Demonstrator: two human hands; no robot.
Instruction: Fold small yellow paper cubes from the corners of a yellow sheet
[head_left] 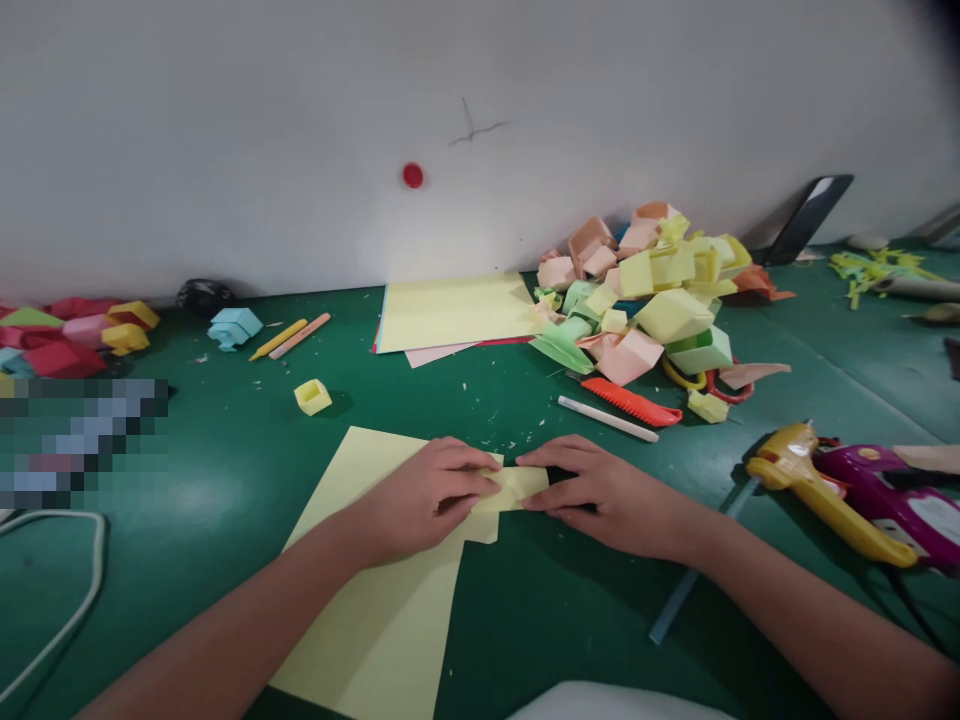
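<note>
Holding a strip (517,488) at the near middle of the table (540,620), the left hand (442,495) gathers its fingers on the left end; the right hand (592,490) grips the right end, apparently to keep the paper straight. The sheet (382,630) lies under the left forearm, perhaps steadied by it. Beyond, left, sits a box (313,397); far right, a heap (660,300); right, a glue gun (840,500), likely for easy reach.

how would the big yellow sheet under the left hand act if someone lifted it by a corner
The yellow sheet would probably sag, as it looks like thin, flat paper. It seems light and might slide over the smooth-looking green table, though the left hand lying over it could hold it back.
</note>
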